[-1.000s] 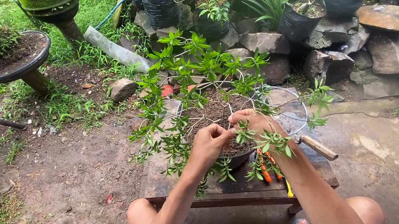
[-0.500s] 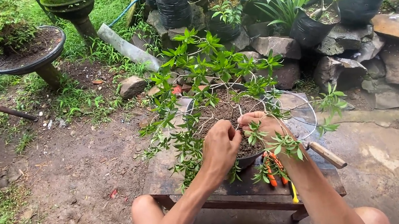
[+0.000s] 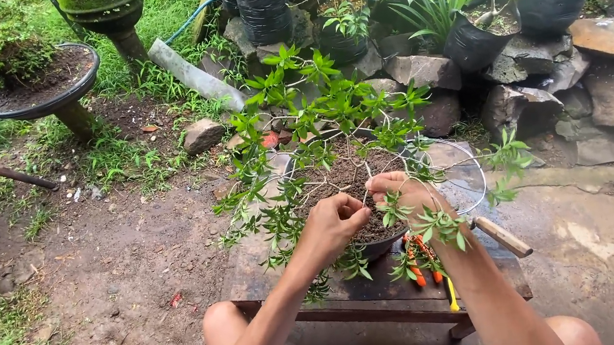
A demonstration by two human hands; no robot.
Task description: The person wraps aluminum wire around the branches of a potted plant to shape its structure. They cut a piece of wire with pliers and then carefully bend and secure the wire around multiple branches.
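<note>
Now, versus a second ago, I log both hands closer over the potted shrub (image 3: 335,145) on the wooden bench (image 3: 275,291): left hand (image 3: 334,224) fisted, right hand (image 3: 404,191) pinched on a thin branch (image 3: 362,181) above the soil.

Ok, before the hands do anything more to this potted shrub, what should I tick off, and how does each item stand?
1. Both hands on the plant: ok. Left hand and right hand meet over the soil at the thin stems.
2. Fingers closed on a stem or wire: cannot tell, too small.
3. Pot seated on the wooden bench: ok.
4. Cutters within reach: ok. Orange-handled cutters lie on the bench under the foliage.
5. Wooden-handled tool secure: not ok, its handle juts past the bench edge.
</note>
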